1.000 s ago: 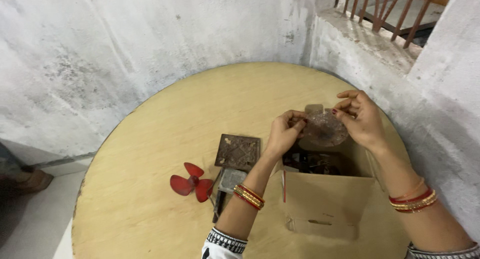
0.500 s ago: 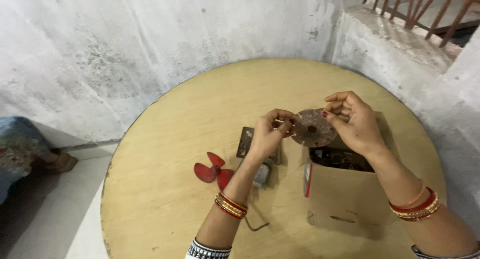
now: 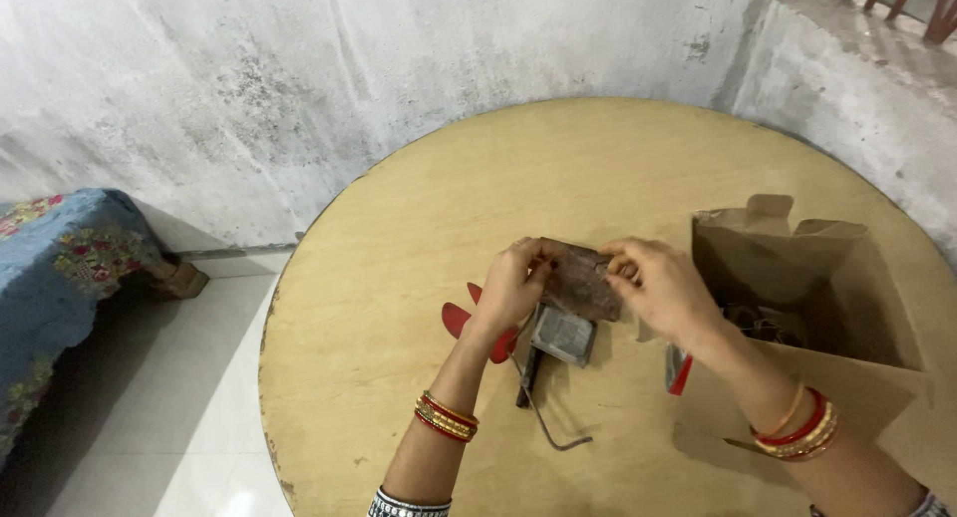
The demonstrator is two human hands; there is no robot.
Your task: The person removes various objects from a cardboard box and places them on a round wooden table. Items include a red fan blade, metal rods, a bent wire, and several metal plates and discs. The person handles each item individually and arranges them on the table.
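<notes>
Both my hands hold a flat, brown, rusty-looking metal piece (image 3: 581, 283) just above a round wooden table (image 3: 478, 198). My left hand (image 3: 513, 283) pinches its left edge. My right hand (image 3: 658, 288) grips its right edge. Directly beneath it lies a small grey square metal part (image 3: 563, 336) with a dark handle and a bent wire (image 3: 548, 427). A red plastic fan blade (image 3: 459, 320) lies under my left wrist, partly hidden. An open cardboard box (image 3: 817, 308) stands to the right of my right hand, with dark parts inside.
A stained white wall curves behind the table. A bed with a blue floral cover (image 3: 60, 268) stands at the left over a white tiled floor (image 3: 169, 407). A concrete ledge (image 3: 857, 68) with railing rises at the upper right.
My hands have lowered and moved left with the brown piece, from above the box to over the grey part. The camera has shifted, so the box now sits further right.
</notes>
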